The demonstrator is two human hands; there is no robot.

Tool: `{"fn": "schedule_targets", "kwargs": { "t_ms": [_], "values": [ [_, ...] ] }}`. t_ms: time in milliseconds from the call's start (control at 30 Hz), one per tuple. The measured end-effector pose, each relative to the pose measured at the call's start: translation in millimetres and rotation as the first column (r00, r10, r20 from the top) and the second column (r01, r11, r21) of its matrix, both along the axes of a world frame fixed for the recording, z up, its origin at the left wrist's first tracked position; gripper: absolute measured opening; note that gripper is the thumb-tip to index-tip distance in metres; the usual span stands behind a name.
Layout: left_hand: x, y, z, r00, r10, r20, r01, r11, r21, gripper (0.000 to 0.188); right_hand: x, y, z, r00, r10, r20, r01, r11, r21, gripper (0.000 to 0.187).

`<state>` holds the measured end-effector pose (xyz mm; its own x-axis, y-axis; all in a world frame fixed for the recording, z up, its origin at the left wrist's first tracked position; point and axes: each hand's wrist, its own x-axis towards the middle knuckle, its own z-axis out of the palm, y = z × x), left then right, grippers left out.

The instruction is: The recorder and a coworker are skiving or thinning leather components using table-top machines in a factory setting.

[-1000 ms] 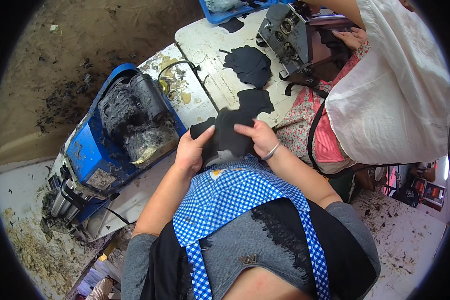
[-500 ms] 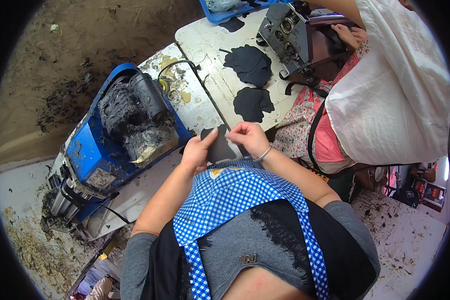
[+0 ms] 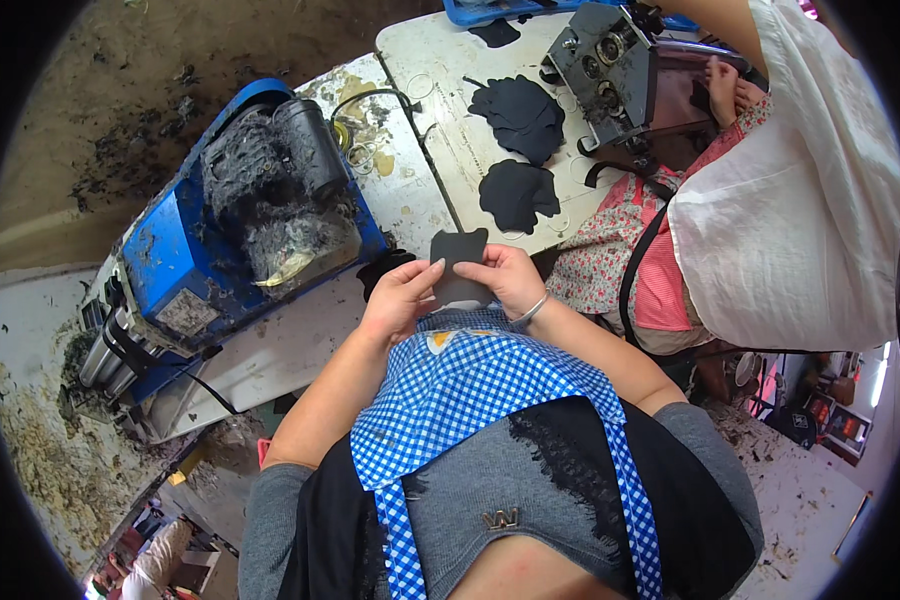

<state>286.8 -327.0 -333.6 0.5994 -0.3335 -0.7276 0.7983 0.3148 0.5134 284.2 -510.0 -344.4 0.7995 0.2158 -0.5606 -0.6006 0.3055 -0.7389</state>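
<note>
A flat, dark grey cut piece of sheet material (image 3: 458, 250) is held upright in front of my apron. My left hand (image 3: 398, 298) grips its left side, thumb lying on the face. My right hand (image 3: 513, 280) pinches the right side, its thumb also pressed on the face. Along the piece's lower edge shows a pale strip (image 3: 462, 304), partly hidden against the apron. Beyond my hands, a pile of black cut pieces (image 3: 518, 115) and a smaller black stack (image 3: 518, 197) lie on the white table (image 3: 440, 200).
To the left stands a blue machine (image 3: 160, 250) coated in grey fluff, with a dark cylinder. A dark metal machine (image 3: 600, 75) is at the upper right, beside a co-worker's hands (image 3: 725, 95). A blue tray (image 3: 470, 12) sits at the far edge.
My right hand has shifted from pinching the pale strip at the right edge to gripping the piece's side. The piece now stands more upright between both thumbs. The whole view has shifted slightly.
</note>
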Motion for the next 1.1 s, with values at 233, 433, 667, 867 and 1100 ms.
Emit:
{"fn": "schedule_targets", "kwargs": {
  "t_ms": [233, 433, 667, 867, 1100],
  "values": [
    [-9.0, -3.7, 6.1, 0.991, -0.003, 0.133, -0.026, 0.976, 0.216, 0.013, -1.5, 4.0, 18.0, 0.735, 0.303, 0.607, 0.301, 0.656, -0.692, 0.019],
    [-11.5, -11.8, 9.5, 0.99, 0.095, 0.108, -0.108, 0.987, 0.12, 0.016, -2.7, 12.0, 19.9, 0.707, 0.383, 0.594, 0.111, 0.77, -0.628, 0.012],
    [-11.9, -15.3, 9.6, 0.979, 0.001, 0.204, -0.038, 0.983, 0.177, 0.019, 8.5, 4.1, 22.3, 0.609, 0.587, 0.533, 0.063, 0.634, -0.771, 0.012],
    [-3.2, -11.7, 15.2, 0.961, -0.031, 0.276, -0.024, 0.98, 0.196, 0.019, 7.3, 10.8, 26.7, 0.731, 0.395, 0.557, 0.096, 0.748, -0.657, 0.014],
    [0.5, -19.7, 26.3, 0.911, -0.086, 0.404, -0.058, 0.942, 0.33, 0.018, 3.4, 15.2, 12.8, 0.876, 0.114, 0.469, 0.097, 0.911, -0.401, 0.017]
  ]
}}
